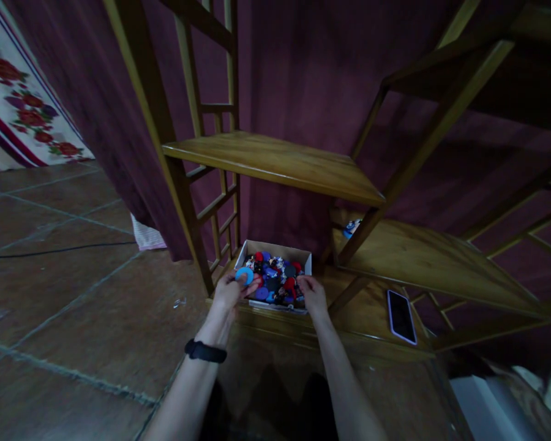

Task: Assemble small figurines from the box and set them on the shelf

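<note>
A white cardboard box [308,264] sits on the low wooden shelf, filled with small figures and round discs in red, blue, purple and black. Over its left side, my left hand [228,291] grips a light blue disc [244,275], with the fingers behind and below it. A black band [206,351] circles that wrist. My right hand [313,294] is at the box's right side, its fingertips pinched close by a red piece [289,285]. Whatever lies between those fingertips is too small to make out.
Above the box runs a wooden shelf board [275,158], with slatted sides and posts around it. A phone [401,316] lies to the right on the bottom shelf. A small blue-and-white figure [351,228] stands on the middle right shelf. Purple curtain [289,79] hangs behind.
</note>
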Demonstrator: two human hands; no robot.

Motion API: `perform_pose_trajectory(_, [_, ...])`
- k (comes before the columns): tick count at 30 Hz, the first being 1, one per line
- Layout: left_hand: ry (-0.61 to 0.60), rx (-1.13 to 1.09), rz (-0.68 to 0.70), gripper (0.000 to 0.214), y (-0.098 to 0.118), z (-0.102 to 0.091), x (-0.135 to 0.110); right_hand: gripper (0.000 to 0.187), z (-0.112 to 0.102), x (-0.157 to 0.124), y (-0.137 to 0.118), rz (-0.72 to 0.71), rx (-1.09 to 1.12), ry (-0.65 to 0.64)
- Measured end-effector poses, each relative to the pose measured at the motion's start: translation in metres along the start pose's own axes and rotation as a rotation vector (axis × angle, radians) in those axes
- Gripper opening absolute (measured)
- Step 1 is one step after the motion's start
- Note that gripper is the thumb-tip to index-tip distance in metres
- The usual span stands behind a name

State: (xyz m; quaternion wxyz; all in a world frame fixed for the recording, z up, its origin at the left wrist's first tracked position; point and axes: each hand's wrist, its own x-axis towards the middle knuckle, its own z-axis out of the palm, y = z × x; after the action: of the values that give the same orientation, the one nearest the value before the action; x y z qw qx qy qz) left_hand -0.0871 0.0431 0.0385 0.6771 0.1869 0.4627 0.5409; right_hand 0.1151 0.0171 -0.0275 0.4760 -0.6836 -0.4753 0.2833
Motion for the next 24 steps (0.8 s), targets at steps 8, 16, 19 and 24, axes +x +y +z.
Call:
perform_pose_trajectory(8, [0.130, -0.126, 0.062, 0.014, 0.014, -0.006, 0.003, 0.029, 0.001, 0.013, 0.016, -0.104, -0.427, -0.020])
perform_pose_trajectory(16, [0.211, -0.237, 0.121, 0.015, 0.029, -0.020, 0.003, 0.026, 0.017, 0.013, 0.020, -0.109, -0.372, -0.056])
perform_pose_trajectory(19, [0.169, -0.262, 0.052, 0.014, 0.033, -0.026, 0.007, 0.030, 0.029, 0.013, 0.012, -0.016, -0.068, -0.124])
perform_pose_trajectory(24, [0.126, -0.265, 0.029, 0.015, 0.035, -0.029, 0.009, 0.037, 0.036, 0.017, 0.007, 0.029, 0.294, -0.163])
